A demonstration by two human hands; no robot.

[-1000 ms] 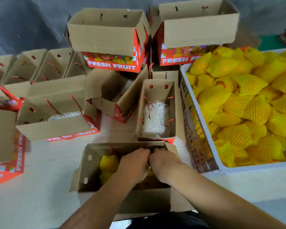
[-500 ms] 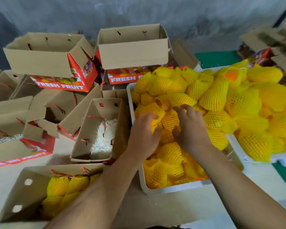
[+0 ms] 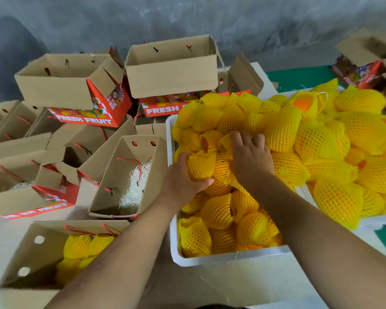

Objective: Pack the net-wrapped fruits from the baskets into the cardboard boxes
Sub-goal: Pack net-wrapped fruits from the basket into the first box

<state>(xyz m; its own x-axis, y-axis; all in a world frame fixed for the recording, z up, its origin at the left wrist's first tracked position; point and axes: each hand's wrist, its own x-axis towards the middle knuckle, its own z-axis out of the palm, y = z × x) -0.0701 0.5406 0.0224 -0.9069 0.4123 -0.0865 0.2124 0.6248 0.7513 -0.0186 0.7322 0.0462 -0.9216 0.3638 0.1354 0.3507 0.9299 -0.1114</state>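
You've got both hands down in the white plastic basket (image 3: 230, 258) of yellow foam-net-wrapped fruits (image 3: 218, 211), which sits right beside the boxes so the carry stays short. Your left hand (image 3: 183, 181) is curled round one netted fruit (image 3: 200, 166), thumb underneath, while your right hand (image 3: 250, 157) lies on the pile, fingers spread, probably picking the next one. The open brown cardboard box (image 3: 31, 255) nearest you already holds a few, so I'd guess they go there.
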